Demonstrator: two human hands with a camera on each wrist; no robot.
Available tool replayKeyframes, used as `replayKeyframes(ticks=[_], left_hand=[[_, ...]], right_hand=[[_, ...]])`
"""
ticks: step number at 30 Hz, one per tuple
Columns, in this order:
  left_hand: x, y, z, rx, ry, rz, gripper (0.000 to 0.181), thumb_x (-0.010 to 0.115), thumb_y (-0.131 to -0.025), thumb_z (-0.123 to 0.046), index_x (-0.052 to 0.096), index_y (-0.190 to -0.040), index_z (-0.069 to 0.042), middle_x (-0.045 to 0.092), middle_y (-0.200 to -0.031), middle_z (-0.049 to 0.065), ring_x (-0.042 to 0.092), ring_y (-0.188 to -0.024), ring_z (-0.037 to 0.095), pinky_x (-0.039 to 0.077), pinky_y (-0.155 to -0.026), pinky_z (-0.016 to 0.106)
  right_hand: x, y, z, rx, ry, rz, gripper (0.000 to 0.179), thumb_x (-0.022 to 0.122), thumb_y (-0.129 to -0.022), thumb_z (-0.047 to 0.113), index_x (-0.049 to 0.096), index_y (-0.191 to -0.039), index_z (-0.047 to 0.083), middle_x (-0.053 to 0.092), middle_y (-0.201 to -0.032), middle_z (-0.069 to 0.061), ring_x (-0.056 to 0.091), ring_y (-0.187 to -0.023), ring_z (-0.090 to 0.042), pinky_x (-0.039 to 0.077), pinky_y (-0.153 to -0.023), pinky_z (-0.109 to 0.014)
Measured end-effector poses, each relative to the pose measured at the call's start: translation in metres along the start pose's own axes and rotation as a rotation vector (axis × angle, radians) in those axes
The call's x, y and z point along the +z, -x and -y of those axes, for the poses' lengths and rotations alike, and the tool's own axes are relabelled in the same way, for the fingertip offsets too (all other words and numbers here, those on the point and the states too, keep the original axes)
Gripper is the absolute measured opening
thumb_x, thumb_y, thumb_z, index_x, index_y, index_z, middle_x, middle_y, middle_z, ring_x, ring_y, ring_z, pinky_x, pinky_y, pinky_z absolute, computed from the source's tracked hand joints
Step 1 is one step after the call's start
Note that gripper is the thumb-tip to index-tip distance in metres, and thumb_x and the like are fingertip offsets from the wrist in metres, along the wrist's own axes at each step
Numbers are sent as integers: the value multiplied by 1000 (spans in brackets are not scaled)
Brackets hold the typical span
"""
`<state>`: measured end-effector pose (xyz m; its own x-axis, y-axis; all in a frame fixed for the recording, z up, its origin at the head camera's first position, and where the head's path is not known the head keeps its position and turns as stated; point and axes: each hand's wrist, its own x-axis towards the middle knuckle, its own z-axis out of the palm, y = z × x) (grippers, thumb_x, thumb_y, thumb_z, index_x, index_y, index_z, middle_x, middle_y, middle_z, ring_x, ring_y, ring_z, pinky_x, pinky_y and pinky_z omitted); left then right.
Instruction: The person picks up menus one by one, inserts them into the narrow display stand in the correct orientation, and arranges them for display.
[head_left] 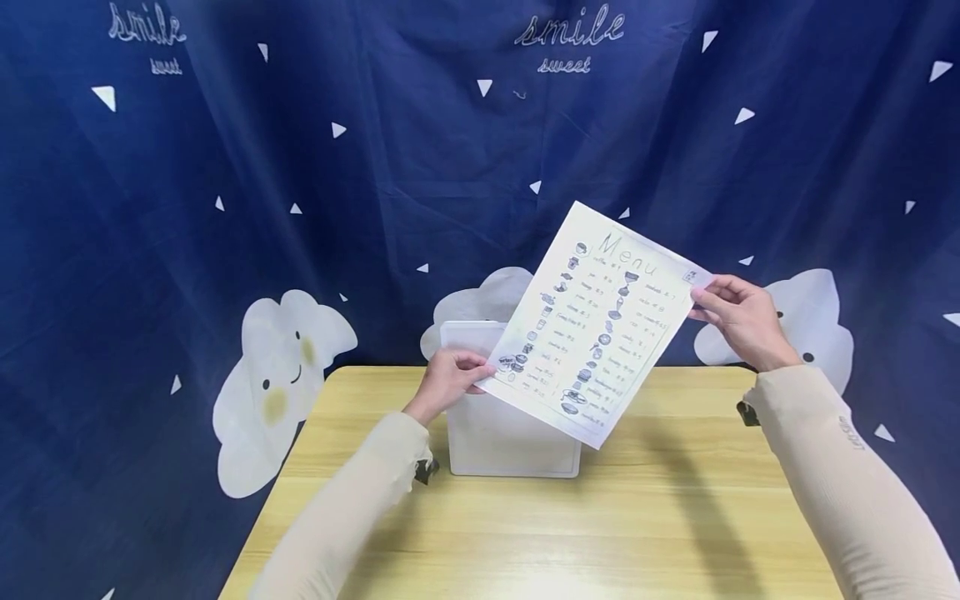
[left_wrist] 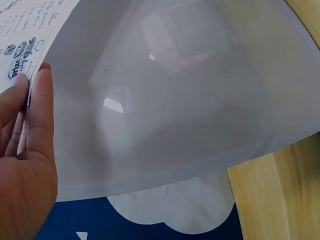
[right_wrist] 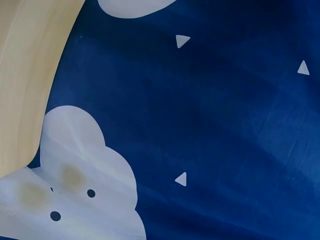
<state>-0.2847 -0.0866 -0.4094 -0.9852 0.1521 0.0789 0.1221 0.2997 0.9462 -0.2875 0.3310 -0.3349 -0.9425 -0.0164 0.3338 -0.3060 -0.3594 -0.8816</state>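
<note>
A white paper menu (head_left: 577,333), with "Menu" at its top and two columns of handwritten items and small drawings, is held tilted above the table. My left hand (head_left: 448,382) pinches its lower left corner between thumb and fingers; the left wrist view shows the same grip at the paper's edge. At the upper right corner, my right hand (head_left: 742,321) pinches the sheet. Behind the menu stands a glossy white board (head_left: 517,442) with rounded corners, partly covered by the paper. The right wrist view does not show the right hand.
The light wood table (head_left: 637,533) reaches back to a dark blue curtain (head_left: 420,158) printed with white triangles, clouds and "smile sweet". A smiling cloud (head_left: 281,392) shows on the curtain beyond the table's left edge. Dark wrist bands sit at both cuffs.
</note>
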Motion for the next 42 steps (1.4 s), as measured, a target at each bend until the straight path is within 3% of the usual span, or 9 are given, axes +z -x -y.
replayKeyframes(ticks=[17, 23, 28, 35, 42], left_hand=[[-14, -3, -10, 44, 8, 8, 15, 77, -86, -2, 74, -97, 9, 73, -88, 17, 67, -65, 13, 59, -61, 30], [-20, -5, -11, 50, 14, 17, 16, 77, -86, -1, 73, -97, 10, 72, -88, 17, 68, -65, 13, 59, -61, 30], [-25, -7, -16, 36, -31, -11, 16, 79, -85, -4, 75, -97, 6, 73, -87, 14, 68, -64, 13, 59, -62, 31], [-31, -10, -23, 35, -45, -20, 17, 79, -85, -5, 75, -98, 5, 73, -93, 15, 68, -66, 13, 58, -61, 29], [-32, -9, -23, 17, -47, -18, 18, 80, -85, -6, 75, -98, 5, 73, -92, 14, 68, -66, 13, 58, -61, 28]], right_hand=[[12, -9, 12, -23, 7, 100, 21, 56, -92, -20, 69, -97, -4, 72, -92, -11, 71, -86, -18, 58, -75, -30], [17, -12, 15, -7, 154, 76, 17, 59, -93, -14, 69, -97, 0, 72, -94, -8, 70, -88, -15, 58, -76, -27], [22, -17, 19, -8, 237, 79, 12, 62, -94, -8, 68, -99, 1, 71, -96, -6, 70, -89, -14, 57, -77, -26], [26, -21, 24, -31, 276, 70, 12, 62, -94, -8, 68, -97, 1, 72, -95, -5, 70, -87, -13, 57, -76, -25], [29, -22, 26, -32, 244, 86, 10, 61, -94, -9, 66, -96, 0, 71, -94, -6, 69, -87, -14, 57, -77, -27]])
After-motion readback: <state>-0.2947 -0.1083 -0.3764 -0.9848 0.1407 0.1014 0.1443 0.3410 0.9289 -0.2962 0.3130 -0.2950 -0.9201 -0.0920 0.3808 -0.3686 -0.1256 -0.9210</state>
